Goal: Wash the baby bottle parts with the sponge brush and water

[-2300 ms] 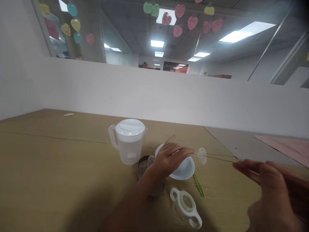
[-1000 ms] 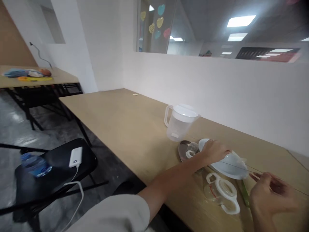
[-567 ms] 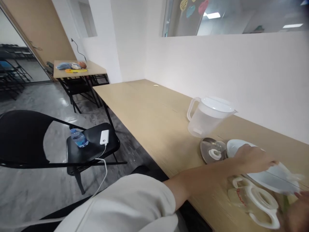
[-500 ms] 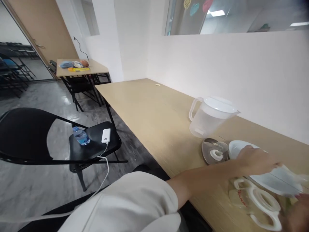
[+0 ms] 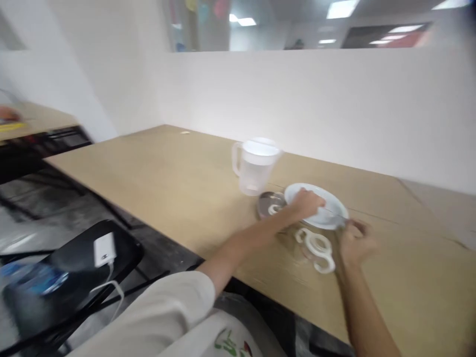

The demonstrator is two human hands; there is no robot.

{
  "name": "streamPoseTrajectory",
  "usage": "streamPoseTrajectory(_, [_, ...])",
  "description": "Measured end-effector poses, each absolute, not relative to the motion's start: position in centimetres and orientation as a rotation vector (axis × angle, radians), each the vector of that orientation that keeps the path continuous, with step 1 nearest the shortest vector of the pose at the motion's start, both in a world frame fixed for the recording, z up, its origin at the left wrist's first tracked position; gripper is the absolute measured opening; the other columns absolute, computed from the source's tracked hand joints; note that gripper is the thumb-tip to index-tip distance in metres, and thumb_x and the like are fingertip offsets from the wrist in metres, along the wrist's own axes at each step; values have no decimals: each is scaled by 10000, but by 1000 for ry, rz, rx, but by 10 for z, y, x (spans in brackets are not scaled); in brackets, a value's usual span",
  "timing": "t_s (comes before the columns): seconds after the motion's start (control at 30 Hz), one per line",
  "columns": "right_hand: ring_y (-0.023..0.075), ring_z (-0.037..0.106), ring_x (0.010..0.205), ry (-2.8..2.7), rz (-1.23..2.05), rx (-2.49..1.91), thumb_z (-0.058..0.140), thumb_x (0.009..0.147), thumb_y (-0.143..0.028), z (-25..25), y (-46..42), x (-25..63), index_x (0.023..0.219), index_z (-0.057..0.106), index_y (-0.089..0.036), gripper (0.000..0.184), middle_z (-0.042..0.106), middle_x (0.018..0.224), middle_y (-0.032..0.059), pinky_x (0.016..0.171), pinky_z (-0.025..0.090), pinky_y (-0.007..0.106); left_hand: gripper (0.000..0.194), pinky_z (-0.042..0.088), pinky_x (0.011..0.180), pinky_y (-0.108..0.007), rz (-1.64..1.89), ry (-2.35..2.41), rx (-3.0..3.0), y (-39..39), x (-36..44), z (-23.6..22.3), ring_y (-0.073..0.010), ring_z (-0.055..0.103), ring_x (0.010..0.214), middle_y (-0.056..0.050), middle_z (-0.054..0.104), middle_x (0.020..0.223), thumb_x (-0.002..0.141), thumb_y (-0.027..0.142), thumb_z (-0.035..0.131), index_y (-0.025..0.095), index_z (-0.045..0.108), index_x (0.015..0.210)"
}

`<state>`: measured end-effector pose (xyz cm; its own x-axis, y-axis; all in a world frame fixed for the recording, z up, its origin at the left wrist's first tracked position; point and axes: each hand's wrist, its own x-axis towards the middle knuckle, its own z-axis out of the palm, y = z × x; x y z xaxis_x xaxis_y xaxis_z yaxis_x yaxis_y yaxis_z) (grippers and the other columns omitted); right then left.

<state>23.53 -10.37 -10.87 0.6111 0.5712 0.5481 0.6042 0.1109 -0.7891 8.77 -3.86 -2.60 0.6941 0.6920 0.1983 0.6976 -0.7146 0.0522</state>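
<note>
My left hand (image 5: 308, 202) is closed over the near side of a white oval dish (image 5: 295, 190). My right hand (image 5: 357, 243) is also closed, fingers pinched, just off the dish's right end. Something thin and greyish stretches between the two hands above the dish, too blurred to name. Below the dish, between my forearms, lies a clear bottle with a white two-handled ring (image 5: 320, 246). A small dark metal dish (image 5: 263, 204) sits left of my left hand, with a white ring in it, partly hidden by my arm.
A translucent white pitcher (image 5: 255, 171) with a lid stands behind the metal dish, near the wall. On the black chair (image 5: 126, 248) at left are a white power bank (image 5: 104, 249) with a cable and a water bottle (image 5: 35, 278). The table (image 5: 167, 188) borders the wall.
The view has swung right, bringing my right hand and forearm fully into sight. My left hand stays over the white dish. The pitcher and dishes appear to stand where they were.
</note>
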Motion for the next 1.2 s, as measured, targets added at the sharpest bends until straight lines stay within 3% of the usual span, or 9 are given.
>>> streamPoseTrajectory(0.23, [193,571,842,-1023,-64,-1506,436,764,-326,-104,-94,227,831,598,-174,232,648,858,67,838,425,339,274,412,881,-389,-408,-1085,-2917,-13,94,-26,-245,620,960,-114,715,926,784,126,485,169,720,919])
streamPoseTrajectory(0.33, [185,566,852,-1028,-49,-1482,433,789,-319,-107,-90,228,854,598,-170,231,646,863,66,829,426,323,267,442,836,-325,-446,-1091,-2946,-3,95,-28,-218,640,899,-71,727,914,746,130,504,191,728,879])
streamPoseTrajectory(0.53, [191,578,851,-1031,-64,-1491,439,801,-297,-107,-85,225,862,607,-178,215,661,884,62,836,416,338,298,457,841,-293,-664,-1015,-2970,5,89,-14,-198,637,944,-23,719,1004,836,206,432,213,706,954])
streamPoseTrajectory(0.87, [199,584,856,-1053,-85,-1500,442,816,-287,-107,-85,224,869,615,-174,213,669,882,67,833,410,347,257,508,719,-227,-1563,-870,-3109,-51,59,45,-157,667,804,-26,730,909,835,331,518,182,700,939])
streamPoseTrajectory(0.97, [199,585,841,-1047,-83,-1519,449,810,-293,-108,-86,224,867,618,-171,216,669,868,66,828,410,348,266,513,640,-206,-1627,-923,-3261,-69,47,50,-166,667,801,-35,728,890,826,359,544,172,700,934])
streamPoseTrajectory(1.2, [200,582,817,-1047,-52,-1541,459,799,-302,-108,-89,224,871,632,-170,229,667,853,59,793,422,343,237,524,688,-214,-1531,-896,-3552,-95,24,32,-152,664,776,-17,727,867,816,316,555,187,705,946])
